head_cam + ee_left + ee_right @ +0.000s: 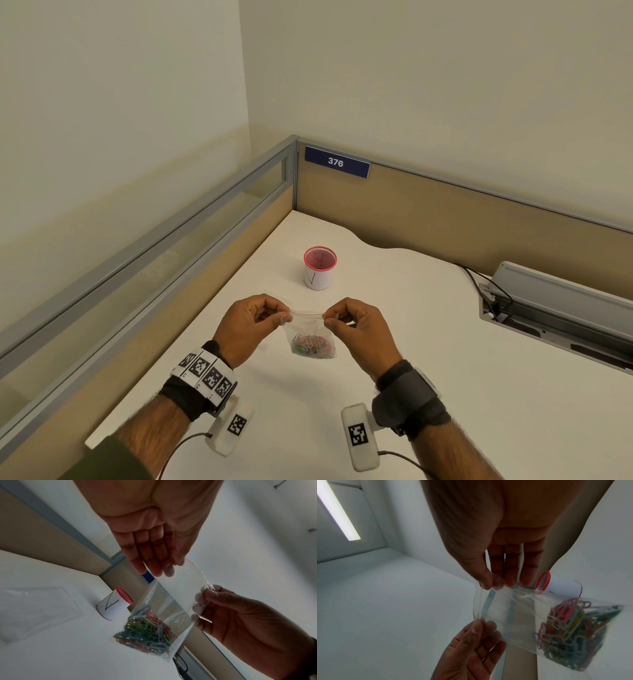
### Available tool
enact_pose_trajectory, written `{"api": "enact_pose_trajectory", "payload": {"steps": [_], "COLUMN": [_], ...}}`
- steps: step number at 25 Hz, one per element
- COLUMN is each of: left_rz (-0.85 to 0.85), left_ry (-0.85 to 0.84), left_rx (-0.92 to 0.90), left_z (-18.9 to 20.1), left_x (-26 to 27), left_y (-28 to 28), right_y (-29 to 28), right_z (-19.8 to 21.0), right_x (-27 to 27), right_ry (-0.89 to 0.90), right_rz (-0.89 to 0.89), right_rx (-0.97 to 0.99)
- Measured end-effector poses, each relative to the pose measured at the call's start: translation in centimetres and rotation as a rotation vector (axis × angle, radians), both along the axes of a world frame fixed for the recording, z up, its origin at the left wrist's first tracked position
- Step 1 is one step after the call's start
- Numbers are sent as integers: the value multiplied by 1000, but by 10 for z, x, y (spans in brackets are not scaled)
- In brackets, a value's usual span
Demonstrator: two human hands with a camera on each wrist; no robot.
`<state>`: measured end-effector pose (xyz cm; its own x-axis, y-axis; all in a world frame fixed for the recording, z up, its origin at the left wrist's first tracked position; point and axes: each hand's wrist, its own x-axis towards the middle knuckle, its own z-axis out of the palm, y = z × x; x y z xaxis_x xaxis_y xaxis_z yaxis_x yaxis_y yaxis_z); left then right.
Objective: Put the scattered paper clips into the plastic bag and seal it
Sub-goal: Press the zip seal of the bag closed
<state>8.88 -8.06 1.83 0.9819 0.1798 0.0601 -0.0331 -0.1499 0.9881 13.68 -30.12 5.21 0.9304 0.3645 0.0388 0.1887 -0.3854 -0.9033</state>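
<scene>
A small clear plastic bag (310, 330) with a red line along its top edge hangs above the white desk (445, 377), held up between both hands. Many coloured paper clips (313, 346) lie bunched in its bottom; the same paper clips (147, 631) show from the left wrist, and the paper clips (570, 627) from the right wrist. My left hand (286, 317) pinches the bag's top left corner. My right hand (327, 318) pinches the top right corner. The bag (513, 609) is stretched taut between the two pinches.
A white cup with a red mesh rim (319, 268) stands on the desk behind the bag. A grey cable tray with black cords (548, 308) runs along the right. Partition walls (411, 205) close the desk's back and left sides.
</scene>
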Motion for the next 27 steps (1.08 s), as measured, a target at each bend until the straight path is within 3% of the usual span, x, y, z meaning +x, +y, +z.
{"api": "enact_pose_trajectory", "payload": {"steps": [10, 15, 27], "left_rz": [-32, -59, -28], "left_ry": [4, -24, -38], "left_rx": [194, 208, 267], "left_z": [2, 6, 6], "left_x": [-1, -2, -6], "left_y": [-11, -15, -11], "right_y": [-8, 15, 26], "right_z": [-7, -2, 4], "right_x": [3, -4, -4], "right_ry": [-34, -77, -100], "right_rz": [5, 101, 121], "right_rx": [-100, -148, -167]}}
